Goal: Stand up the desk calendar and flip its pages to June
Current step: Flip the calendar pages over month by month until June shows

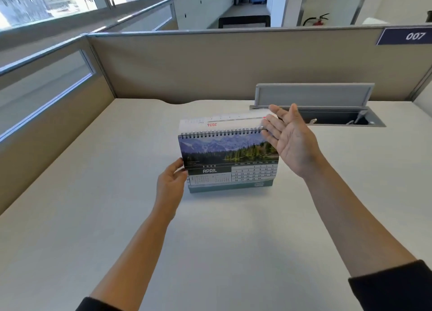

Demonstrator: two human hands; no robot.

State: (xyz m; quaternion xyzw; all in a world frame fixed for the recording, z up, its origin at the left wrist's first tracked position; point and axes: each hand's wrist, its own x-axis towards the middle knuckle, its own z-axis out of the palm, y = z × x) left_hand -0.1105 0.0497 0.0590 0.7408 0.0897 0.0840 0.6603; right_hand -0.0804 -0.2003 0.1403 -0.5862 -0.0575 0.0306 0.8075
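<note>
the desk calendar (230, 161) stands upright at mid-desk (93, 194), showing april. your left hand (171, 184) grips its lower left edge. your right hand (289, 137) is spread, palm up, fingertips (265, 123) at the right end of the spiral binding (222, 132) under a turned page (233, 121). the binding runs left to right, so the right hand is nearer for lifting the next page over it.
</note>
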